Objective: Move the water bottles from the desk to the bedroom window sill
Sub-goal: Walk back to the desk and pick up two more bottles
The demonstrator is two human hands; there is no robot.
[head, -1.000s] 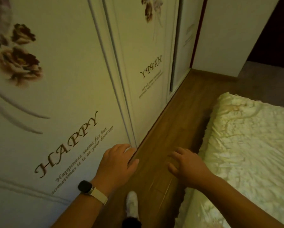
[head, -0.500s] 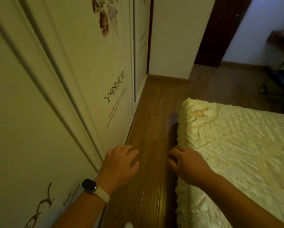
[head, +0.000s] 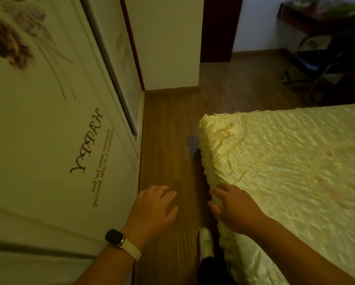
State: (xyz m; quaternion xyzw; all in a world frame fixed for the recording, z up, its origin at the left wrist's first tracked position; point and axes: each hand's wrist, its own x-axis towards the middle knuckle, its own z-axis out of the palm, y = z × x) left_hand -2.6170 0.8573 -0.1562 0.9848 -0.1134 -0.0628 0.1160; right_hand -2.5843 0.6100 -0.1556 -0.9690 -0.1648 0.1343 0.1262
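No water bottle shows in the head view, and no window sill either. My left hand (head: 154,208) hangs palm down over the wooden floor, fingers apart and empty, with a dark watch on a pale strap at the wrist. My right hand (head: 232,206) is also empty, fingers spread, hovering at the near corner edge of the bed. A dark desk (head: 308,19) with blurred items on it stands far off at the upper right, in the room past the doorway.
A white wardrobe (head: 49,140) with flower prints and "HAPPY" lettering fills the left. A bed with a yellow cover (head: 285,171) fills the right. Between them runs a narrow strip of wooden floor (head: 168,145). A dark chair (head: 316,62) stands near the desk. My white-socked foot (head: 205,243) is below.
The view has swung right and forward along the wardrobe. The doorway, chair and desk have come into sight. Both hands stay empty and in much the same place in the frame.
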